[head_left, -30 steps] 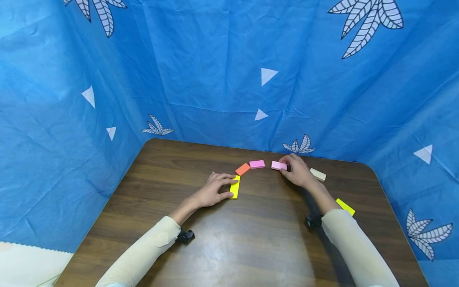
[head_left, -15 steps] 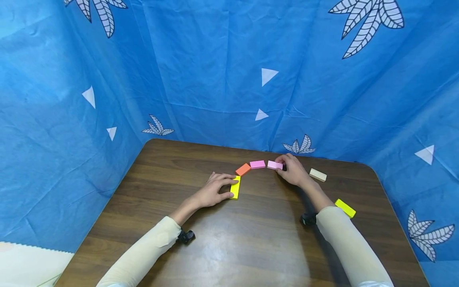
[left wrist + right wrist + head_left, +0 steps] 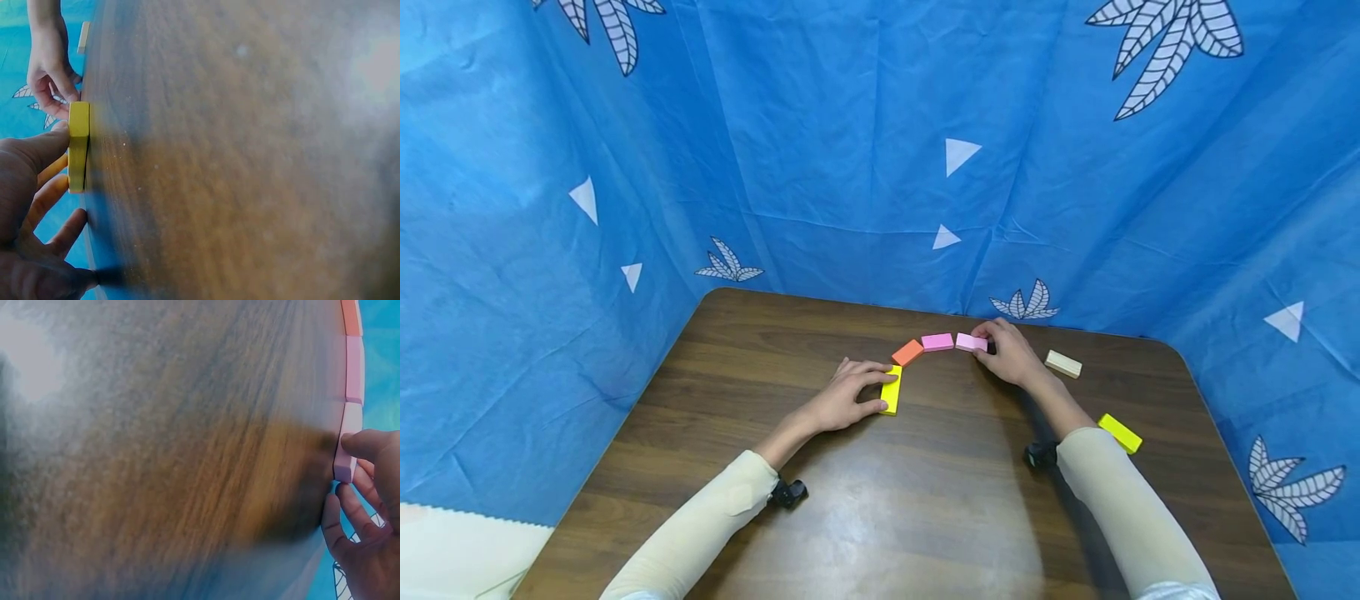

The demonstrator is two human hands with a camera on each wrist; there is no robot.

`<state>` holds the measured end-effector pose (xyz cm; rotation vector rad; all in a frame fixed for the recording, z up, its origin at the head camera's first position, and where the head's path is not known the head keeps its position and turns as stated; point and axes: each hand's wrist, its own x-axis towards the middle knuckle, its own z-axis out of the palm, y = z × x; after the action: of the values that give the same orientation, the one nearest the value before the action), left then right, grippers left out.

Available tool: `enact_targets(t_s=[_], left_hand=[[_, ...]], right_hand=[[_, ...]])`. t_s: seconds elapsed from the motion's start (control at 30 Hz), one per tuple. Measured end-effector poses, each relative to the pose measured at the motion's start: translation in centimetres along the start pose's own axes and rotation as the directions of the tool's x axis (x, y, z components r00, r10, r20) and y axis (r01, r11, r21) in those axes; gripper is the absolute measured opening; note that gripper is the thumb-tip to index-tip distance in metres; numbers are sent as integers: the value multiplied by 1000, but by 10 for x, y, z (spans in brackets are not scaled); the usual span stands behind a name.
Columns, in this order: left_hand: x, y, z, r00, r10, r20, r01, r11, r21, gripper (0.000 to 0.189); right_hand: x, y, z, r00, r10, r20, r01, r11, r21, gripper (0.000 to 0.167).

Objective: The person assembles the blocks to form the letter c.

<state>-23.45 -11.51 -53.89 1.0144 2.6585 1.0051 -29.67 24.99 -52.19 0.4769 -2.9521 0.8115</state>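
In the head view, my left hand [image 3: 848, 398] holds a flat yellow block [image 3: 892, 392] on the table, thumb at its near end and a finger toward its far end. The left wrist view shows that yellow block [image 3: 79, 147] from the side, the thumb against it. My right hand [image 3: 1009, 357] pinches a light pink block [image 3: 967, 342] by its right end. Left of that block is a darker pink block [image 3: 937, 342], its end right at the light pink one in the right wrist view. An orange block [image 3: 907, 352] continues the curve down to the yellow block.
A pale wooden block [image 3: 1063, 364] lies right of my right hand. Another yellow block [image 3: 1120, 434] sits by the right sleeve. A blue patterned cloth [image 3: 850, 150] hangs behind the brown wooden table [image 3: 925, 500] and along its sides.
My right hand has slid the light pink block leftward, narrowing the gap to the darker pink block. My left hand stays in place on the yellow block.
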Motion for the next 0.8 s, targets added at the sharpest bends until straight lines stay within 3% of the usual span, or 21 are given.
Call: enact_targets(t_s=[0.13, 0.4, 0.5, 0.8], left_hand=[[1, 1, -1, 1000, -24, 12, 24, 1000, 6, 52], [3, -6, 3, 1000, -7, -14, 7, 999, -40, 52], [4, -2, 0, 1000, -23, 12, 23, 1000, -14, 52], [2, 6, -2, 1000, -25, 11, 25, 1000, 13, 52]], right_hand=[[1, 0, 1, 1000, 12, 9, -12, 1000, -2, 30], [1, -1, 1, 1000, 22, 11, -23, 1000, 7, 32], [1, 0, 1, 1000, 18, 8, -18, 1000, 13, 32], [-2, 4, 1, 1000, -5, -11, 5, 999, 39, 40]])
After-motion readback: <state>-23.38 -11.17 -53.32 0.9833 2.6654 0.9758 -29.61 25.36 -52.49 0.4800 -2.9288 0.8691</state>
